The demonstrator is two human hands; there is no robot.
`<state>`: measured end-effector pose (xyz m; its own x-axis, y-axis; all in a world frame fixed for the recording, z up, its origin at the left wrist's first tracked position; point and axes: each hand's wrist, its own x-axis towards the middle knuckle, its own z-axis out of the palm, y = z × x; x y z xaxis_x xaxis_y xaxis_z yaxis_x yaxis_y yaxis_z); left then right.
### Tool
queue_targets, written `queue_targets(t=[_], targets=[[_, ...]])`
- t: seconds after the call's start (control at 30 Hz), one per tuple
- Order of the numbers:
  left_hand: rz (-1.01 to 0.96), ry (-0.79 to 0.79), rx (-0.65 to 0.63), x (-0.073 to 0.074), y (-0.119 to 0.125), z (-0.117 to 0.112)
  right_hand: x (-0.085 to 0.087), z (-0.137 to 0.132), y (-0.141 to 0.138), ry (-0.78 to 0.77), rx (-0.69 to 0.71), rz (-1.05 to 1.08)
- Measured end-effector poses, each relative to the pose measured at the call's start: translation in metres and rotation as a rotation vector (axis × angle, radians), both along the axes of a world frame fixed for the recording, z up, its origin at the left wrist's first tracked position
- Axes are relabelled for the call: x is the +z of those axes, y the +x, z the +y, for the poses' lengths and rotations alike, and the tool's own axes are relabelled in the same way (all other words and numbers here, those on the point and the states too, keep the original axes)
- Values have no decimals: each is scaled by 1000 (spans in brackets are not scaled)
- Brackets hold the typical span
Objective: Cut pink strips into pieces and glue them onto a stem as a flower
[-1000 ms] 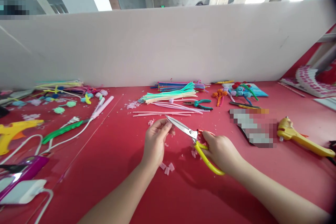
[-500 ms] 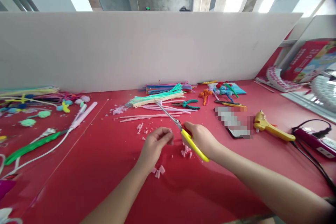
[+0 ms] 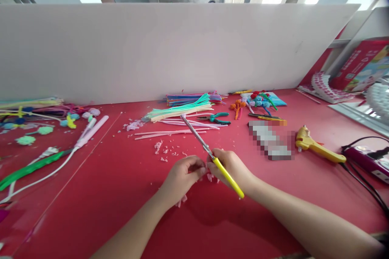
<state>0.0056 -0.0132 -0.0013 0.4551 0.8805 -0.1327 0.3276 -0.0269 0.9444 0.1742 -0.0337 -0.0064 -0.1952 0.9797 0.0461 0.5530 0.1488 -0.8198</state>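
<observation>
my right hand (image 3: 237,166) is wrapped round the yellow-handled scissors (image 3: 209,151), whose two blades lie together and point away from me. my left hand (image 3: 182,174) is just left of the scissors' handle, thumb and fingers curled toward a pinch close to my right fingertips; i cannot tell whether they close on a bit of pink.

some snipping looks done: short pink pieces (image 3: 181,201) lie left of the scissors' handle, partly behind my left hand, more pink cuttings (image 3: 210,177) lie by the handle, and pink fuzz (image 3: 158,147) is strewn left of the blades. the pink pipe cleaners (image 3: 170,132) beyond the scissors are long and seem uncut, so i judge that plenty is left.

i count one pair of scissors, one pair of teal-handled pliers (image 3: 212,118) right of the blade tips, one yellow hot glue gun (image 3: 320,149) well right of the scissors, and one mint-and-cream bundle (image 3: 179,111) and one blue-and-purple bundle (image 3: 180,100) beyond the tips. the pink pipe cleaners form two loose groups, too overlapped to count singly.
</observation>
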Motion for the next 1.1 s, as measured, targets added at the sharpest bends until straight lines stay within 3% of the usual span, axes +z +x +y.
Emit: queue_targets(t=[0.17, 0.3, 0.57, 0.73, 0.87, 1.1], targets=[[69, 314, 57, 3, 7, -4, -1, -1, -3, 5, -90, -47], [83, 379, 35, -1, 10, -7, 3, -3, -6, 16, -118, -52], [53, 337, 74, -2, 9, -4, 2, -1, -4, 21, -97, -40], [-186, 143, 266, 1, 0, 10, 9, 4, 5, 181, -212, -411], [-485, 43, 421, -1, -8, 20, 9, 5, 8, 235, -161, -641], [-647, 41, 449, 2, -8, 20, -3, 4, 9, 304, -66, -796]])
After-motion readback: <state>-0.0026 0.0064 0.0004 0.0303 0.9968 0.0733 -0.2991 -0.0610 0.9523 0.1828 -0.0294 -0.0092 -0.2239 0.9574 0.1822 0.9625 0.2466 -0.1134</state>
